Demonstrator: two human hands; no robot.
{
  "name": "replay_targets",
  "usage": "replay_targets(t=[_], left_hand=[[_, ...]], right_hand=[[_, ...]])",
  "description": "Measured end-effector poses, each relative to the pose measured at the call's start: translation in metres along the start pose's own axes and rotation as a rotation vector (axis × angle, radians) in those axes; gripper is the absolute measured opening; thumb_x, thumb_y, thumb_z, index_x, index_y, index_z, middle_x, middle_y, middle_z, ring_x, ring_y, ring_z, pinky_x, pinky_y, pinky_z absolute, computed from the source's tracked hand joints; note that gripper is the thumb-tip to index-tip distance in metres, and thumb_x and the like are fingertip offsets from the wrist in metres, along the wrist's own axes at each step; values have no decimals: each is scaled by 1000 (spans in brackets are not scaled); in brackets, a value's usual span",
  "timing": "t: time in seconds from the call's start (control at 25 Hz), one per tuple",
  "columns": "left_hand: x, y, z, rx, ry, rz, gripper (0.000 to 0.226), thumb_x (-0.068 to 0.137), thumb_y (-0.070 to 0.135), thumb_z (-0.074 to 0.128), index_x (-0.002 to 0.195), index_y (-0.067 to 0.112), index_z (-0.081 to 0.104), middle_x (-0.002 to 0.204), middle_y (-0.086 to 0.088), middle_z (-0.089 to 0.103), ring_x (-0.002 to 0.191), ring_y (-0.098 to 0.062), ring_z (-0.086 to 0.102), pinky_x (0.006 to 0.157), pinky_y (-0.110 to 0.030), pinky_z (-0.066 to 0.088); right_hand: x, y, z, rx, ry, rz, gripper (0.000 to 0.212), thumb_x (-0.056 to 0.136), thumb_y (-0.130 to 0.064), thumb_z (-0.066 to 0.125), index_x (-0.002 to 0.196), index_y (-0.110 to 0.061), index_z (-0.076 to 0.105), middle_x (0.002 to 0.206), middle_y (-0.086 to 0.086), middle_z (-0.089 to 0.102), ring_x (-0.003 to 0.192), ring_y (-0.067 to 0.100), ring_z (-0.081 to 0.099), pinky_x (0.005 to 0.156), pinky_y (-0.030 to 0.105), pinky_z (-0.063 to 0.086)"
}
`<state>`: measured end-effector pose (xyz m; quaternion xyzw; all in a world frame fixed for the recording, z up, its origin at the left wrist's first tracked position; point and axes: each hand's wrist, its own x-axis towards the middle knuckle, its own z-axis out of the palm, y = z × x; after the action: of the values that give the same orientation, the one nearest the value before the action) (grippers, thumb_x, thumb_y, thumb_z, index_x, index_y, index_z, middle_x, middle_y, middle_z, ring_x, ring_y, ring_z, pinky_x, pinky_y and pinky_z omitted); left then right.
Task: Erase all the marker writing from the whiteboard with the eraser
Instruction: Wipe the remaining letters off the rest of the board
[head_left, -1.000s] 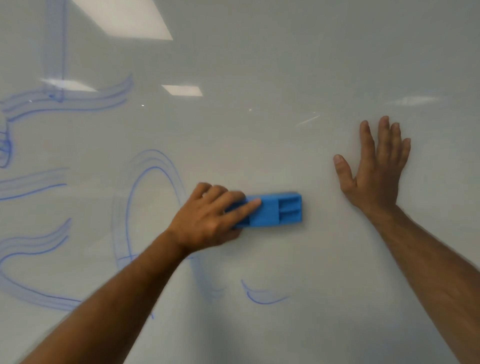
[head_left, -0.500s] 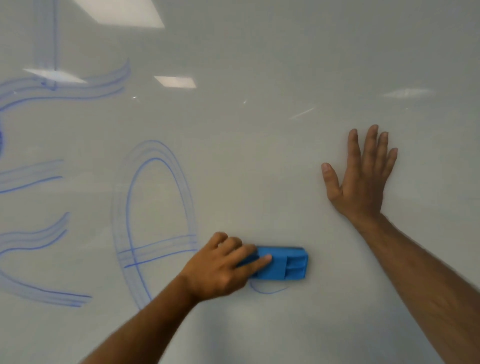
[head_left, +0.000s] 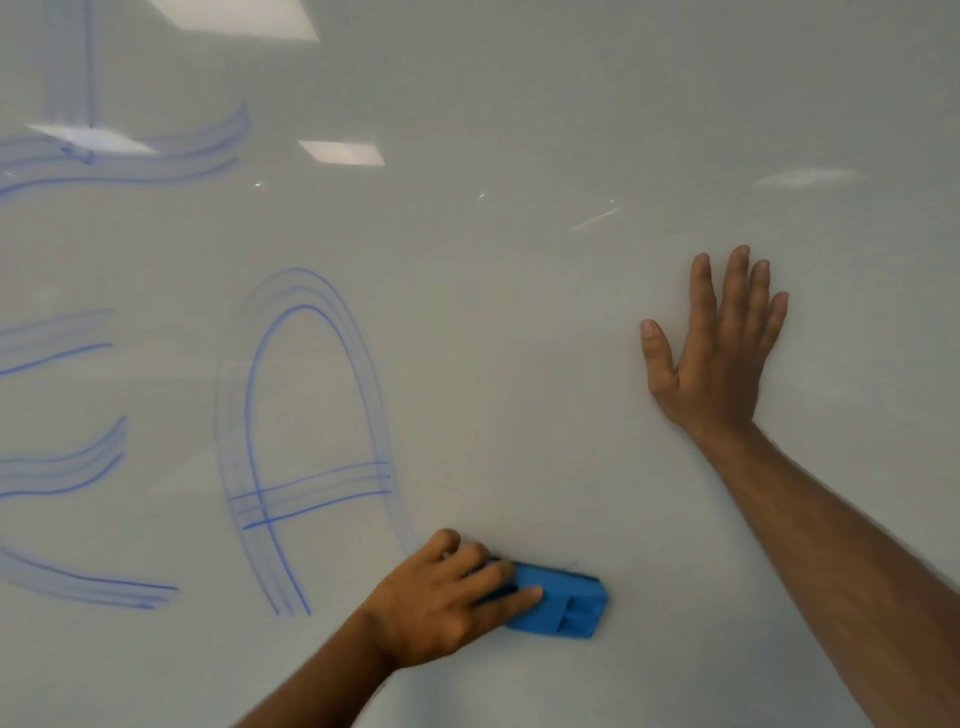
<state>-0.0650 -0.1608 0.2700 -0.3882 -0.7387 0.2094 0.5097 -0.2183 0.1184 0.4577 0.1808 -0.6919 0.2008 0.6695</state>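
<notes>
The left hand (head_left: 441, 603) has dragged the eraser (head_left: 558, 603) down to lower centre, wiping away the small blue curve there.

eraser (head_left: 558, 605) sits low on the whiteboard (head_left: 519, 130), marker writing (head_left: 306, 441) just left, flat right hand (head_left: 719, 358) upper right.

You see even, soft indoor light with no hard shadows. The glossy whiteboard (head_left: 519, 312) mirrors bright ceiling panels (head_left: 340, 152) at the far left, washing out the blue marker lines (head_left: 306, 415) there. Those lines smear into doubled ghost strokes from motion blur. A faint streak of glare sits far right.
</notes>
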Motion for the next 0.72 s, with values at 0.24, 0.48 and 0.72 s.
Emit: replay_targets(t=[0.24, 0.48, 0.72], left_hand=[[50, -17, -1, 77, 184, -334, 41, 93, 19, 60, 133, 26, 66, 116, -1, 61, 88, -22, 53, 74, -38, 36], [27, 14, 11, -27, -17, -4, 34, 103, 18, 56, 135, 27, 62, 110, 0, 65, 86, -22, 57, 76, -35, 45], [26, 9, 8, -37, -32, 50, 33, 104, 17, 55, 134, 28, 63, 108, 1, 65, 83, -20, 57, 74, -34, 46]], right_hand=[[0, 0, 0, 6, 1, 0, 75, 103, -58, 35, 160, -11, 25, 166, 25, 16, 154, 45, 11, 122, 65, 8], [-1, 1, 1, 10, 16, 1, 74, 104, -58, 35, 160, -11, 27, 166, 24, 17, 154, 44, 12, 122, 65, 9], [-2, 0, 1, 11, 15, -4, 73, 103, -57, 35, 160, -12, 27, 166, 23, 17, 154, 44, 12, 122, 65, 9]])
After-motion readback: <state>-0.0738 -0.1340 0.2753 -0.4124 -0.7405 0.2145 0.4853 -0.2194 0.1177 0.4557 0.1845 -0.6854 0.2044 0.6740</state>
